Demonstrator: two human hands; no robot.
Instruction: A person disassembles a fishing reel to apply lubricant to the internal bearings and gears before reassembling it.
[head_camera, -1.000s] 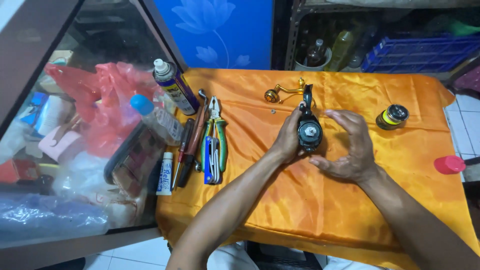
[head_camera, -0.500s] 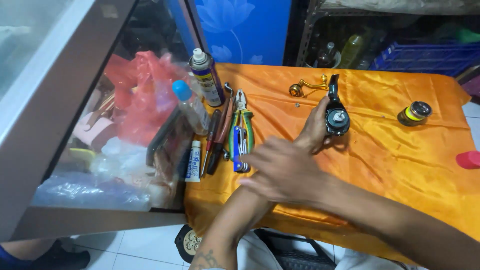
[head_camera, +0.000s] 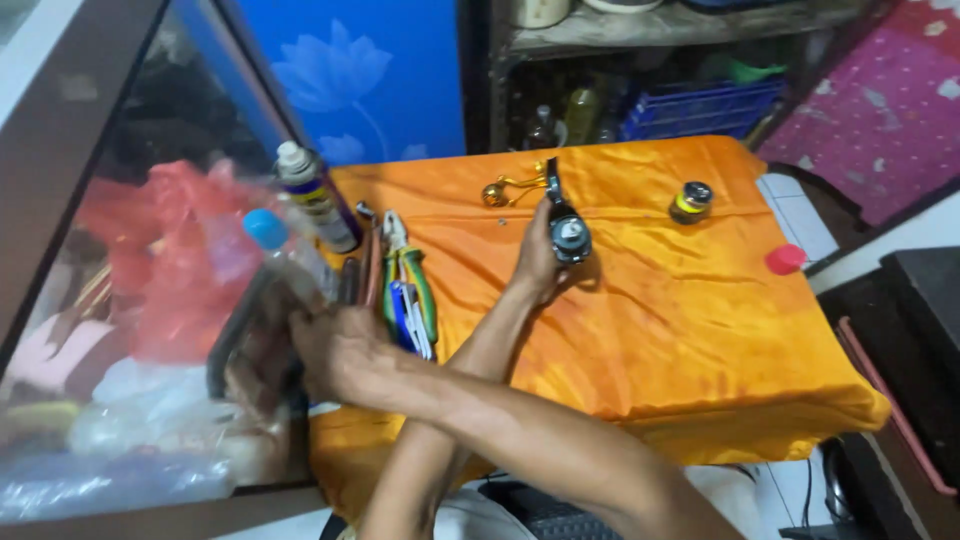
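My left hand (head_camera: 535, 262) grips a black fishing reel (head_camera: 570, 235) and holds it just above the orange cloth (head_camera: 680, 330) that covers the table. My right arm crosses over the left one. My right hand (head_camera: 340, 355) reaches to the table's left edge, next to the green-handled pliers (head_camera: 410, 285) and other hand tools, its fingers curled against the glass cabinet (head_camera: 120, 300). What lies under those fingers is hidden. A gold-coloured reel part (head_camera: 500, 190) lies on the cloth behind the reel.
A spray can (head_camera: 315, 200) and a blue-capped clear bottle (head_camera: 275, 250) stand at the left edge. A small black-and-yellow jar (head_camera: 691, 200) and a pink cap (head_camera: 786, 259) sit to the right. A shelf with a blue crate (head_camera: 700, 105) is behind the table.
My right hand has left the reel and crossed over my left arm to the tools at the table's left edge. My left hand still holds the reel. The camera has shifted.
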